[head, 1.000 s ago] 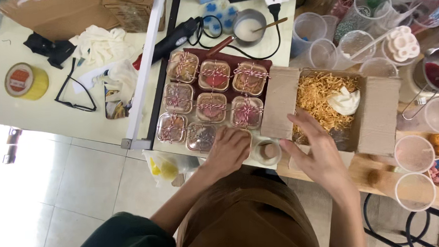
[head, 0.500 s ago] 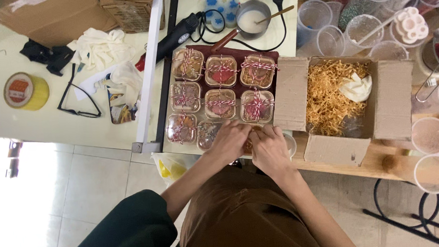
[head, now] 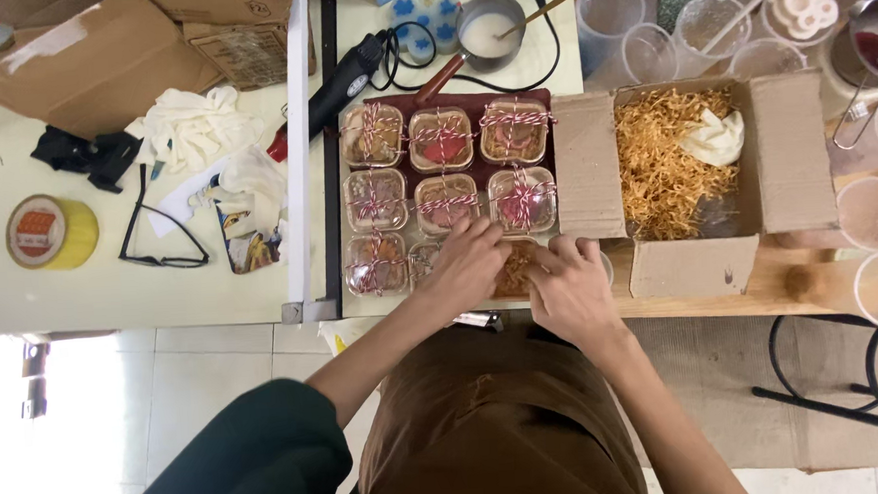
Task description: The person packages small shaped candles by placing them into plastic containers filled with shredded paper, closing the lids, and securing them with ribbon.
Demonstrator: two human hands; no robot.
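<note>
Several small clear boxes tied with red-and-white string [head: 441,139] stand in rows on a dark red mat [head: 541,99]. Both hands meet over the front row at the table's near edge. My left hand [head: 470,260] and my right hand [head: 566,280] close around a small box with golden shreds inside [head: 513,266], which they mostly hide. To the right stands an open cardboard box [head: 784,149] filled with golden paper shreds [head: 655,160] and a white lump [head: 716,137].
Clear plastic cups [head: 693,23] crowd the back right, with more cups [head: 873,214] at the right edge. A black heat gun [head: 345,76], a small pot with a spoon [head: 488,29], white gloves [head: 188,130], glasses [head: 153,232], a yellow tape roll [head: 48,232] and flat cardboard [head: 99,59] lie on the left.
My right hand left the cardboard box of shreds and came left to join my left hand at the front row. Both hands now hold the small box there.
</note>
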